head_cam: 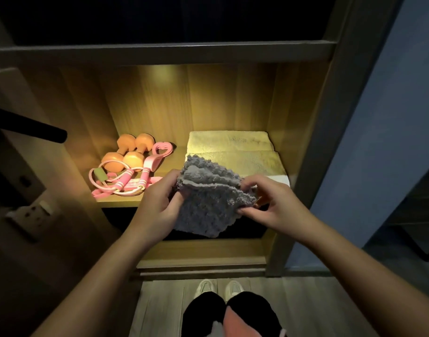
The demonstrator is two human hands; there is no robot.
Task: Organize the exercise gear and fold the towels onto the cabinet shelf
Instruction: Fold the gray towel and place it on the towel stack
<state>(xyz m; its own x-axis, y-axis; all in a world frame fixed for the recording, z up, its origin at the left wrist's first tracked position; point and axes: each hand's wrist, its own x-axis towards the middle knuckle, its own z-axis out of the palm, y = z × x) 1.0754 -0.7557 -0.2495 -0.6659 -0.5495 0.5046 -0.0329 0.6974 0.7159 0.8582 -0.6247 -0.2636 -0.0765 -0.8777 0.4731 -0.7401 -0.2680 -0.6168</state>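
Note:
A fluffy grey towel hangs partly folded in front of the lit cabinet shelf. My left hand grips its left edge, and my right hand pinches its right edge. On the right of the shelf lie two folded cream towels, one behind the other. Two orange dumbbells sit at the shelf's left. In front of them lies a pink skipping rope, and beside them a pink heart-shaped grip trainer.
A dark shelf board spans above the lit compartment. An open cabinet door with a black handle stands at the left. A blue wall rises on the right. My feet in white shoes stand on the wooden floor below.

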